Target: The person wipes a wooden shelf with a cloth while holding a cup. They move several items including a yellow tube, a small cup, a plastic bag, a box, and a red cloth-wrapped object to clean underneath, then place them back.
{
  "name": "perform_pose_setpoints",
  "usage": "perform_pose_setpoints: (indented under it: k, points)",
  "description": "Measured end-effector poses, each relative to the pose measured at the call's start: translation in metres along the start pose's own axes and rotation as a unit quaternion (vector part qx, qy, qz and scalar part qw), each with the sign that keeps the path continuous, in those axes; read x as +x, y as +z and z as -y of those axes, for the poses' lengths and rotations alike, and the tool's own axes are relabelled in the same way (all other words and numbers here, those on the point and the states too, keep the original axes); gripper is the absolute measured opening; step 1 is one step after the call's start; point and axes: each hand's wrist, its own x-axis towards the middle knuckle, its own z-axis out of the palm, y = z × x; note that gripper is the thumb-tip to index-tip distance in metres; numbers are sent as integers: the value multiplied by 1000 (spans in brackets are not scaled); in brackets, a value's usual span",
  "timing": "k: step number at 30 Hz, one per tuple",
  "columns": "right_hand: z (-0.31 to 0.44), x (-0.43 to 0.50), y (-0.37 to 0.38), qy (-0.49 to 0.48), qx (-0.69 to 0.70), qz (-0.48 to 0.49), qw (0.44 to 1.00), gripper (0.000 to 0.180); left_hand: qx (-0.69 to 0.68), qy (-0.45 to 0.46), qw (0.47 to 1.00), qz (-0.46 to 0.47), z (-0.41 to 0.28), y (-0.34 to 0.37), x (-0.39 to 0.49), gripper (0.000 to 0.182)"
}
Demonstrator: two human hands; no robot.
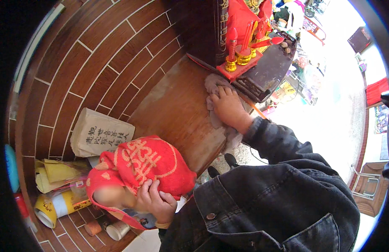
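My right hand (228,105) presses a damp-looking grey cloth (215,81) onto a brown wooden surface (169,104), its fingers bent over the fabric. Dull pale smears show along the wood's edges. Lower left, the fingers of my left hand (158,201) curl against a red towel (178,162) with gold-coloured characters and hearts. The towel is draped over something bulky. A blurred, tan part shows beneath its edge, and I cannot tell what it is. Whether my left fingers grip the towel or only rest on it is unclear.
Red candle lamps (233,47) on a red stand (229,71) border the wood, beside a dark tray (267,69). Against the tiled wall lie a worn booklet (103,134) bearing writing, yellow papers (60,171), a yellow tube (44,209) and a paper cup (117,231).
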Motion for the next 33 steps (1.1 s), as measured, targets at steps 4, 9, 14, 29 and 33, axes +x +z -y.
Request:
perform_pose_setpoints:
  k: [4, 9, 14, 29, 33]
  points:
    - [-13, -37, -26, -59, 16, 12, 998, 27, 6, -4, 1000, 15, 1, -1, 0, 34]
    - [-20, -38, -33, -103, 115, 14, 988, 43, 18, 3, 999, 26, 2, 0, 0, 33]
    - [2, -14, -6, -176, 198, -33, 964, 44, 43, 14, 999, 15, -3, 1, 1, 34]
    - [-23, -33, -46, -174, 218, 98, 955, 81, -7, -18, 1000, 16, -4, -3, -3, 33]
    - [-2, 21, -1, -168, 200, 26, 965, 78, -34, -23, 999, 14, -2, -1, -3, 35]
